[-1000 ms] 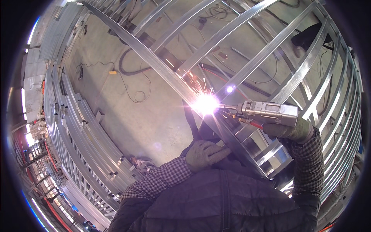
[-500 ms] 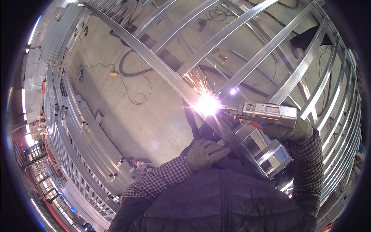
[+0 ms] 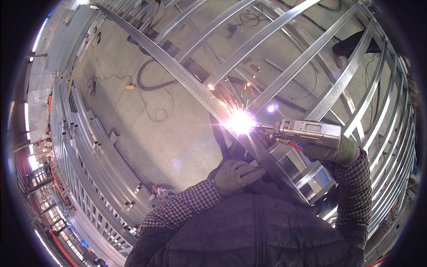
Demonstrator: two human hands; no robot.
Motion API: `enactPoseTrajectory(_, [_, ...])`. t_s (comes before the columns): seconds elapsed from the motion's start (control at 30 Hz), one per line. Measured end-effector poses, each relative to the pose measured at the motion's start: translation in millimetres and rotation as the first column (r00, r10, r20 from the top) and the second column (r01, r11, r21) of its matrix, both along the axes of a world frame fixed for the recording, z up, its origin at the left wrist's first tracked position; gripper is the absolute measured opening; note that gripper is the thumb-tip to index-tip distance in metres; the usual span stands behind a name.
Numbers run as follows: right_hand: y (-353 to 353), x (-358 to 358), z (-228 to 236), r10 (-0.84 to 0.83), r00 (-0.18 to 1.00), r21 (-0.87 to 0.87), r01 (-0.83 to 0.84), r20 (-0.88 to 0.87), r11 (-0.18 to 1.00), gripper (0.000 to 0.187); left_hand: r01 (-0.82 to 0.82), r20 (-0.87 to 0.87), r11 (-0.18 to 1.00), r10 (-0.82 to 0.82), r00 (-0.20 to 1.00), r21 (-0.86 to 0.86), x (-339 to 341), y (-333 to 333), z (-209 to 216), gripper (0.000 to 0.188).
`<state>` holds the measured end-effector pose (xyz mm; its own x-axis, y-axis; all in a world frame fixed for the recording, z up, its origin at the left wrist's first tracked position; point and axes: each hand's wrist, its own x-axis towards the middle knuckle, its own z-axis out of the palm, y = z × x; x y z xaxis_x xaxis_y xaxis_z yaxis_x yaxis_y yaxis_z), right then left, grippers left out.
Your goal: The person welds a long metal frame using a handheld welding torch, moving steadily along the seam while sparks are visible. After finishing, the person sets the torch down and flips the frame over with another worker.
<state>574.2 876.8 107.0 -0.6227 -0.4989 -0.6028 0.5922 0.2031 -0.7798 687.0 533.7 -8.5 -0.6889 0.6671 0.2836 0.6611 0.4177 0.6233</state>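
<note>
My right hand (image 3: 336, 152), in a grey-green work glove, is wrapped round a silver handheld welding gun (image 3: 311, 130). The gun's nozzle points left at a bright white welding glare (image 3: 240, 122), with sparks flying up from it. That glare sits where a long square metal tube (image 3: 178, 73) meets the frame's crossbars (image 3: 307, 62); the joint itself is hidden by the light. My left hand (image 3: 235, 177), gloved in grey, rests on dark clothing over my leg. Its fingers lie loosely outstretched with nothing visible in them.
Stacks of metal tubing (image 3: 100, 151) stand along the left. Ladder-like metal bars (image 3: 378, 98) curve across the right side. A thick dark hose (image 3: 144, 82) and a thin cable with a yellow piece (image 3: 129, 87) lie on the concrete floor (image 3: 178, 142).
The glare and the gun's nozzle have shifted very slightly right and down along the joint. The sparks have a different spread. My left hand stays put.
</note>
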Motion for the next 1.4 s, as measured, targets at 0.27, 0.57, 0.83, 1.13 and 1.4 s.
enactPoseTrajectory(0.27, [-2, 5, 2, 0.011, 0.998, 0.038, -0.009, -0.057, 0.999, 0.054, 0.002, 0.054, 0.999, 0.001, 0.999, -0.049, -1, -2, 10, 0.057])
enactPoseTrajectory(0.57, [3, 15, -4, 0.040, 0.982, 0.095, -0.023, -0.185, 0.995, 0.048, -0.020, 0.089, 0.999, 0.024, 0.996, -0.044, 0, 2, 14, 0.061])
enactPoseTrajectory(0.83, [21, 40, 20, -0.046, 0.993, 0.049, 0.052, -0.111, 0.997, 0.047, -0.066, 0.070, 0.993, 0.073, 0.995, -0.099, 26, -3, 37, 0.061])
enactPoseTrajectory(1.13, [57, 93, 12, 0.080, 0.938, 0.136, -0.035, -0.338, 0.990, 0.042, 0.000, 0.091, 0.977, 0.020, 0.996, -0.213, 60, -5, 57, 0.064])
enactPoseTrajectory(1.4, [44, 116, 27, -0.073, 0.971, 0.183, 0.117, -0.229, 0.976, 0.030, 0.164, 0.222, 0.963, -0.115, 0.968, -0.215, 51, -4, 52, 0.072])
